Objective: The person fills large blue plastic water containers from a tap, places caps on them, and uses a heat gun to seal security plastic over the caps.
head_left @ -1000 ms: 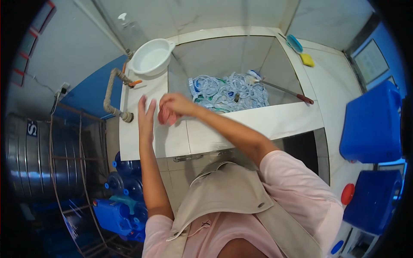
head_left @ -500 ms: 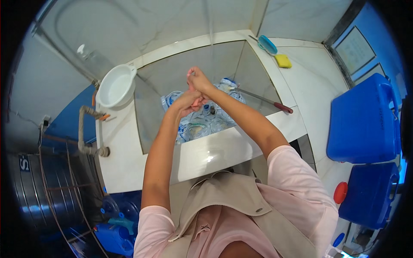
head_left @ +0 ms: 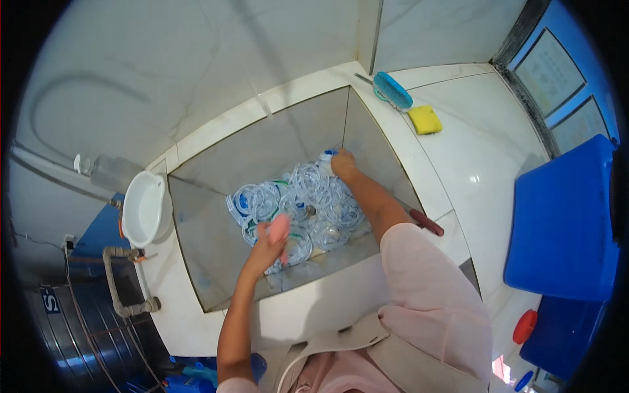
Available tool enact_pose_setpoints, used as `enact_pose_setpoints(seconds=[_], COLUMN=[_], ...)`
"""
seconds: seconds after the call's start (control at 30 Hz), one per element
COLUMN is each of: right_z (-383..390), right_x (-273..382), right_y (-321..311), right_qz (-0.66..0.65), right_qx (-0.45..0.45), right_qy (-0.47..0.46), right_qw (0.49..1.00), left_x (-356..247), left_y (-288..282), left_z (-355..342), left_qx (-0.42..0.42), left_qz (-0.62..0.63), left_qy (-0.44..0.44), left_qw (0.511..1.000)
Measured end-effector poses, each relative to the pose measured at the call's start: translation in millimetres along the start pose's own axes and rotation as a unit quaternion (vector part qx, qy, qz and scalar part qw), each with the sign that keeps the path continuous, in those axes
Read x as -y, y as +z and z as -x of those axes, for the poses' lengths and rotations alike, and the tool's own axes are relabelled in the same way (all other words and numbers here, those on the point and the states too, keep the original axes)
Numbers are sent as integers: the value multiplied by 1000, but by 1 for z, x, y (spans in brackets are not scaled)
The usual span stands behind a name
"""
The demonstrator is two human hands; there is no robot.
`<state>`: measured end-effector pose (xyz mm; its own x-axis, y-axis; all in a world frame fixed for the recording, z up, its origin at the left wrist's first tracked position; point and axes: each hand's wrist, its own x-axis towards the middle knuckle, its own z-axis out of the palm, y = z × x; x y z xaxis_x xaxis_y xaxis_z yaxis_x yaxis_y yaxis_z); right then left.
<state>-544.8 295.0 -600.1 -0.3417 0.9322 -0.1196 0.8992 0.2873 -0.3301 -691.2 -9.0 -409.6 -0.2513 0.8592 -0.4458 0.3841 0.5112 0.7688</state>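
My left hand (head_left: 268,246) grips a crumpled pink item (head_left: 277,229), perhaps cloth or rubber, over the tiled basin (head_left: 206,147). Below it, a pile of clear coiled pieces with blue and green parts (head_left: 301,200) fills much of the basin's floor. Toward the basin's back right, my right hand (head_left: 341,162) reaches down to the pile beside a blue-and-white piece (head_left: 327,154), its fingers curled, what they hold unclear. A dark red tool handle (head_left: 426,223) shows behind my right forearm on the right rim.
A white plastic tub (head_left: 145,208), pump bottle (head_left: 111,172) and pipework (head_left: 111,285) stand at the left. A blue brush (head_left: 392,90) and yellow sponge (head_left: 425,120) lie at the back right. Blue jerrycans (head_left: 560,216) line the right side, a steel tank (head_left: 78,340) the lower left.
My hands were together with the pink item; they have parted. My right hand has reached away to the back right of the basin, while my left hand keeps the pink item lower left.
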Motion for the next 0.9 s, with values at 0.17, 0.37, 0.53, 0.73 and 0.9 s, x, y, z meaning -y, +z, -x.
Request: enact_pose_setpoints(seconds=[0.17,0.37,0.53,0.73,0.9], right_z=[-37,2,97,176,231], right_x=[-70,5,47,-88,-100], right_y=[47,-49,-245,-312,-278], right_qz=[24,66,4,29,141], right_qx=[139,92,-19,-140,-348], right_qy=[-16,-113,-233,-120,-174], right_qw=[990,987,972,982,910], left_x=[-12,26,79,29,228], left_y=[-88,-130,-147,-144,-222], left_z=[91,138,143,140,135], left_qx=[-254,-466,-506,-423,-393], left_qz=[61,19,-31,-333,-679], left_qy=[23,-83,-31,-238,39], left_qw=[965,881,861,809,618])
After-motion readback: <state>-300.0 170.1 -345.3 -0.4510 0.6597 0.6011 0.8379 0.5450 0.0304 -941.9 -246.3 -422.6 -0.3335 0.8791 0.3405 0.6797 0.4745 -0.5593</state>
